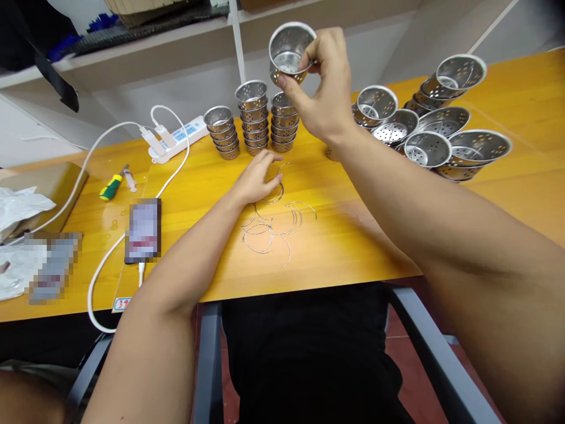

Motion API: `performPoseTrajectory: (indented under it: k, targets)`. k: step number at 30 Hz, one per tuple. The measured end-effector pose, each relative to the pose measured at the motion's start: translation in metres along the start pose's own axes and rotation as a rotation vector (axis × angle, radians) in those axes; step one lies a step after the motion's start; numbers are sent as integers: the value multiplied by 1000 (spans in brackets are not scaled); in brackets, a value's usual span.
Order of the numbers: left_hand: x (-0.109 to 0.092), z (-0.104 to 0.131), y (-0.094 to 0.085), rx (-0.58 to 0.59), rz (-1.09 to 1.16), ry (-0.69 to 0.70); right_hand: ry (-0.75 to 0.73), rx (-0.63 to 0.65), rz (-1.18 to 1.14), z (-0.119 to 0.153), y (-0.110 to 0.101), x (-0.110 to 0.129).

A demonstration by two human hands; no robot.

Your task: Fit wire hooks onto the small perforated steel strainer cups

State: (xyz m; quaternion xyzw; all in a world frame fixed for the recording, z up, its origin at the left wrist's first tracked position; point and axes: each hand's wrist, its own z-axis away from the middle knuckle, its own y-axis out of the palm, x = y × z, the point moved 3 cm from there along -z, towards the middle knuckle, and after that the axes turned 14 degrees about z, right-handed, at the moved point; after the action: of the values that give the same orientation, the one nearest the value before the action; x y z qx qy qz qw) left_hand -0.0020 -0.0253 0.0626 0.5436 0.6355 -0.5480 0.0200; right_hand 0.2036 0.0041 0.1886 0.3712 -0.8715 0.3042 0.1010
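Note:
My right hand (324, 82) grips the rim of a perforated metal cup (289, 50), thumb outside and fingers over the edge. It holds the cup up above the stacks at the back. My left hand (260, 176) is low over the table with fingers apart, holding nothing that shows. Beside and below it lie thin curved metal wires (260, 232). Behind it stand a short cup stack (220, 132), a taller middle stack (253, 121) and another stack (285, 126) under the raised cup.
More perforated cups (426, 147) cluster at the right. To the left are a power strip (183, 138) with white cables, a green screwdriver (111, 187), a phone (143, 231) and a cardboard box (53, 182). A shelf (176, 44) runs behind the table (344, 253).

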Motion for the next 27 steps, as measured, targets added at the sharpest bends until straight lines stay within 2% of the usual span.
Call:
performPoseTrajectory:
  k: [2, 4, 6, 10, 13, 18, 23, 25, 27]
  targets:
    - [8, -1, 0, -81, 37, 12, -66, 2, -28, 9, -14, 15]
    - [18, -3, 0, -164, 88, 36, -115, 101, -29, 24, -19, 19]
    - [25, -5, 1, -233, 132, 102, -94, 223, -7, 44, -15, 12]
    - [31, -9, 8, -226, 196, 245, -40, 340, -39, 85, 1, -7]
    - [39, -12, 10, -230, 228, 265, -65, 428, -102, 105, 9, -10]
    - [62, -15, 3, -309, 266, 273, -70, 513, -196, 112, 8, -17]
    - [73, -16, -3, -374, 302, 272, -312, 882, -50, 120, 10, -19]
    - [74, -17, -3, -381, 306, 266, -362, 951, 4, 123, 12, -17]
    - [76, -17, -3, -374, 305, 261, -389, 945, 55, 123, 13, -15]
